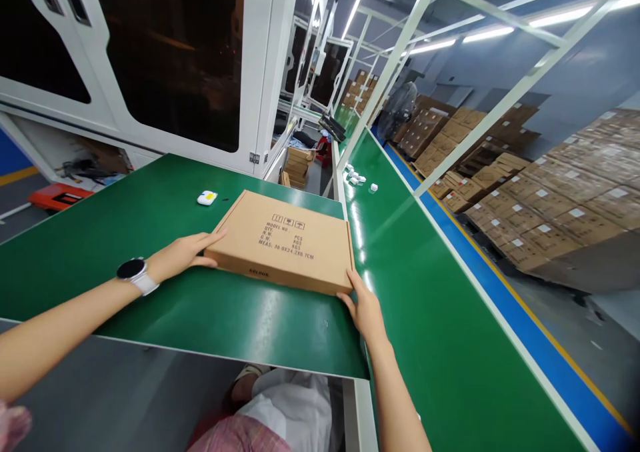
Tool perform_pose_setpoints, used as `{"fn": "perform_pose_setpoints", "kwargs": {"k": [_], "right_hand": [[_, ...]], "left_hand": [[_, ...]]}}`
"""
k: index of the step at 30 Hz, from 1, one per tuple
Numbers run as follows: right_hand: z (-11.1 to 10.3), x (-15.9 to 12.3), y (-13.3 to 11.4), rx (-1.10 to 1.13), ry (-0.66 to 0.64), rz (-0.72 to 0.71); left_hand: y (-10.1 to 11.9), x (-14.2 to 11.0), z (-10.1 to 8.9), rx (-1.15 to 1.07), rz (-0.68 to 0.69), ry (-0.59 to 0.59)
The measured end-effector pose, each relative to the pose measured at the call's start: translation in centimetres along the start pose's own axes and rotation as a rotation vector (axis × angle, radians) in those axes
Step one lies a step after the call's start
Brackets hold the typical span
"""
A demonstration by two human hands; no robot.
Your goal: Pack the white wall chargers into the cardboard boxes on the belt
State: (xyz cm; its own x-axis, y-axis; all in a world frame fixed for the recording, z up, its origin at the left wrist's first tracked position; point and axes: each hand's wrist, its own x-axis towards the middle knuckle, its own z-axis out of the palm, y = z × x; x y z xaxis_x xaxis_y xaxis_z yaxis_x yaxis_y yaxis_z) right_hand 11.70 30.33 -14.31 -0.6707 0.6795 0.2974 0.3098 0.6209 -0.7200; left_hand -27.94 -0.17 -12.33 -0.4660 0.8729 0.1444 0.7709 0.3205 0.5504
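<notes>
Nearest me, my left hand (183, 252), wristwatch (133, 270) on the wrist, lies open with its fingers against the left edge of a flat cardboard carton (283, 242). My right hand (365, 312) cups the carton's near right corner, so the hands grasp it between them. The carton lies on the green worktop (125, 239). Just beyond it sits a small white-and-yellow item (207, 198). Right of the carton, white pieces (360, 180) lie on a green belt (450, 305). Far right of it stand palletised cartons (540, 199).
</notes>
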Motion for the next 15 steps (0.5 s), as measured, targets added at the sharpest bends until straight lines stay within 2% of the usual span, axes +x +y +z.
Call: {"fn": "perform_pose_setpoints", "kwargs": {"k": [2, 4, 6, 8, 10, 12, 13, 14, 15], "right_hand": [[1.1, 4.6, -0.8, -0.086, -0.024, -0.011], [1.9, 8.5, -2.0, -0.229, -0.068, 0.036], [2.6, 11.5, -3.6, -0.334, -0.097, 0.095], [3.1, 13.4, -5.3, -0.364, -0.095, 0.130], [3.6, 13.7, -6.9, -0.367, -0.083, 0.153], [3.7, 12.4, -8.3, -0.367, -0.063, 0.178], [3.6, 11.0, -8.8, -0.366, -0.042, 0.189], [3.4, 9.2, -9.3, -0.360, -0.030, 0.178], [3.1, 6.9, -9.6, -0.350, -0.027, 0.109]], "left_hand": [[0.0, 3.7, -0.2, 0.026, -0.012, 0.021], [0.1, 7.2, -0.7, 0.053, -0.015, 0.034], [0.2, 10.1, -1.6, 0.093, -0.016, 0.024], [0.4, 11.8, -2.7, 0.161, -0.027, -0.005], [0.7, 12.3, -3.6, 0.274, -0.043, -0.033], [1.3, 12.0, -3.6, 0.450, -0.011, -0.019], [1.6, 11.7, -3.0, 0.579, 0.014, 0.046], [2.0, 11.4, -2.0, 0.680, 0.073, 0.161], [2.4, 11.4, -0.7, 0.717, 0.166, 0.208]]}}
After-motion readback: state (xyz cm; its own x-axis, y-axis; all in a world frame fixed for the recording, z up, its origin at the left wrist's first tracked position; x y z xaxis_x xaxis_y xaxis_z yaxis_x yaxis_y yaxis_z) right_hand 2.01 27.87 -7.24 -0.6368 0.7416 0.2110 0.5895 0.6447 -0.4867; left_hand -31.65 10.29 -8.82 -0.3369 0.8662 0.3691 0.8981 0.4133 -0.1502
